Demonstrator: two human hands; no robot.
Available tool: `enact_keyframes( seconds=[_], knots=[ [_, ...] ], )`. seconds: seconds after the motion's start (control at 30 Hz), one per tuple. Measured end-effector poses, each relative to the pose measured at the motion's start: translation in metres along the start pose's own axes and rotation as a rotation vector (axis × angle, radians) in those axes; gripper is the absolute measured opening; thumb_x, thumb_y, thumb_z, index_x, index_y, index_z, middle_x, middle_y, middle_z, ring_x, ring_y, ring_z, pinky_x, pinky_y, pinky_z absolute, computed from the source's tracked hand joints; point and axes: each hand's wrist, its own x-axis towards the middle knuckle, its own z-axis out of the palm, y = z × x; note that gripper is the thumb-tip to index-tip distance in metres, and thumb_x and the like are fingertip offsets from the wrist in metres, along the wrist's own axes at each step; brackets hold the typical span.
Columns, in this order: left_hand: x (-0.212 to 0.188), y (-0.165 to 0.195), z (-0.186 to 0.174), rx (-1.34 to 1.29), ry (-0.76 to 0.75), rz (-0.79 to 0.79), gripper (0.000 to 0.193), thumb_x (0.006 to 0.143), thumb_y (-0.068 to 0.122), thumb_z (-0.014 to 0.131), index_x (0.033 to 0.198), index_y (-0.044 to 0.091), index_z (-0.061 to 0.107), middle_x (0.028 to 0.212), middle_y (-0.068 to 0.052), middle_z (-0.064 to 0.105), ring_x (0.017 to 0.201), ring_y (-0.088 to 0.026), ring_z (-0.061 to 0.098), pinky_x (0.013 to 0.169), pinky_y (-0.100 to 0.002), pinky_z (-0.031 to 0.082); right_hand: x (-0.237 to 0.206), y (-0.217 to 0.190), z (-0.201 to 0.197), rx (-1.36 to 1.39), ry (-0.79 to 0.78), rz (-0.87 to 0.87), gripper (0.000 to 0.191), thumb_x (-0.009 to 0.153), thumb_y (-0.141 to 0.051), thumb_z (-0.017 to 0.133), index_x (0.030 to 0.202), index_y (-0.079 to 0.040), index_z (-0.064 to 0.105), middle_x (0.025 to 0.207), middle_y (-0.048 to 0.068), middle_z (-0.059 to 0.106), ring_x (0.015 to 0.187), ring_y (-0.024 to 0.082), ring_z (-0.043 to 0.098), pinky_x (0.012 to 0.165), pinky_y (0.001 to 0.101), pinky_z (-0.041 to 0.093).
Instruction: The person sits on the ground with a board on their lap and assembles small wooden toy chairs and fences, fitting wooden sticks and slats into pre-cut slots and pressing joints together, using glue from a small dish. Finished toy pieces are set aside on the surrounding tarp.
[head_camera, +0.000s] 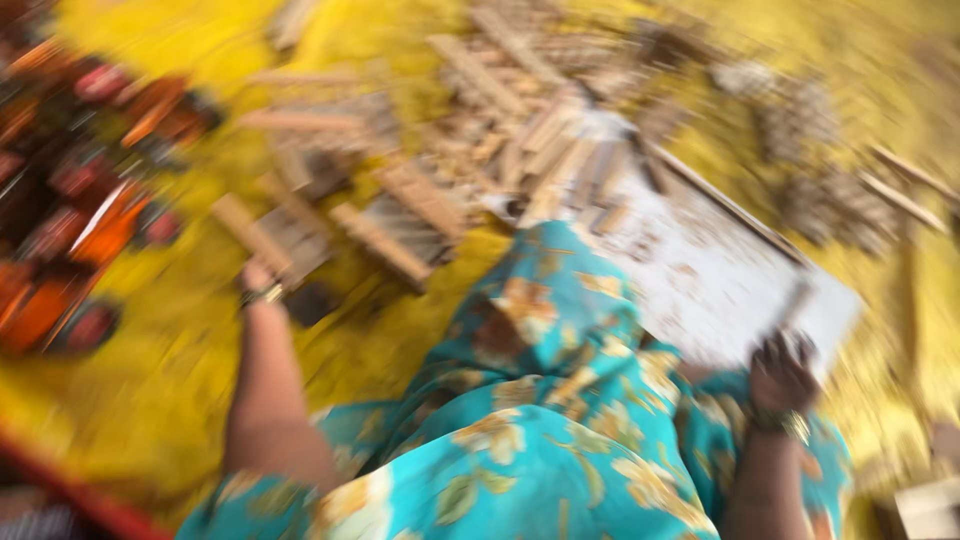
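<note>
right hand (782, 372) perhaps gripping white board (720, 280)

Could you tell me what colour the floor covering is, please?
The floor covering is bright yellow, shown in the head view.

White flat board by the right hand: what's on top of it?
Short pale wooden sticks are heaped on the far end of the white flat board; the near corner lies under the right hand. Motion blur hides finer detail.
</note>
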Motion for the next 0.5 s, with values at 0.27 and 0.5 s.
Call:
enact_keyframes(
  seconds=[0.27, 0.5],
  knots=[
    [-0.013, 0.004, -0.006, 0.202, 0.036, -0.074, 0.056, 0.101, 0.054, 0.040, 0.142, 0.017, 0.051, 0.148, -0.008, 0.050, 0.127, -0.033, 0.049, 0.099, -0.058, 0.048, -0.006, -0.001, -0.031, -0.160, 0.240, -0.087, 0.051, 0.090, -0.007, 0.058, 0.140, -0.017, 0.060, 0.145, 0.015, 0.060, 0.131, 0.033, 0.060, 0.113, 0.0505, 0.046],
    [-0.047, 0.033, 0.000, 0.038, 0.436, 0.343, 0.045, 0.089, 0.037, 0.062, 0.126, 0.011, 0.065, 0.125, -0.006, 0.069, 0.106, -0.021, 0.065, 0.085, -0.040, 0.055, -0.001, -0.002, -0.037, -0.092, 0.239, -0.079, 0.048, 0.087, -0.009, 0.059, 0.134, -0.014, 0.061, 0.141, 0.017, 0.064, 0.129, 0.035, 0.059, 0.110, 0.0510, 0.045]
  ],
)
